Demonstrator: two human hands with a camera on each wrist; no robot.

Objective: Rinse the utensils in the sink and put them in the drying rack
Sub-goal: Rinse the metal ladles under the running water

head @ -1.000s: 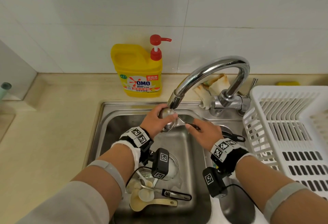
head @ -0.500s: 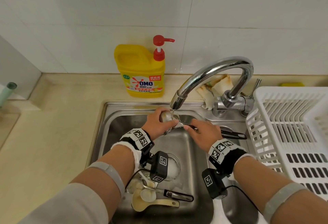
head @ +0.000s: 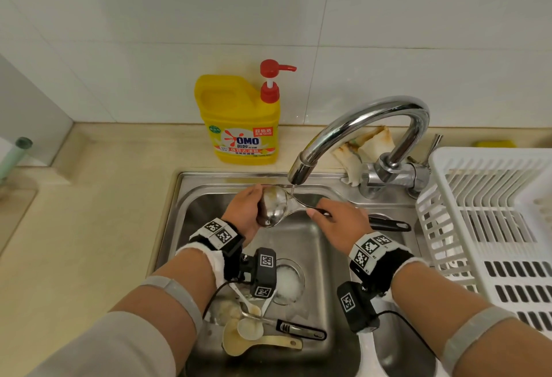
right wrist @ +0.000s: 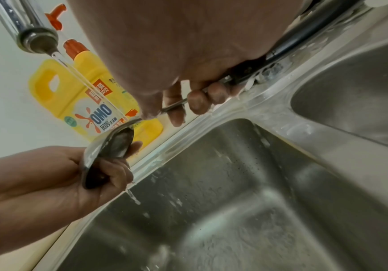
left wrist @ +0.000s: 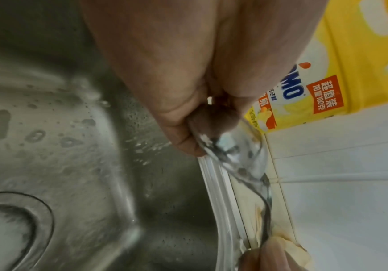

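Nearest you, four dirty utensils [head: 263, 327] wait by the drain in the sink [head: 179, 212]. Beyond, your right hand [head: 340, 221] grips the ladle [head: 273, 206] by its handle while your left hand [head: 245, 212] cups its bowl under the running faucet [head: 358, 125]: rinsing. Next, carry it to the drying rack [head: 493, 227].

Under the tap [head: 358, 125], the left hand [head: 245, 212] cups a ladle [head: 273, 206] bowl; the right hand [head: 340, 224] grips its handle.
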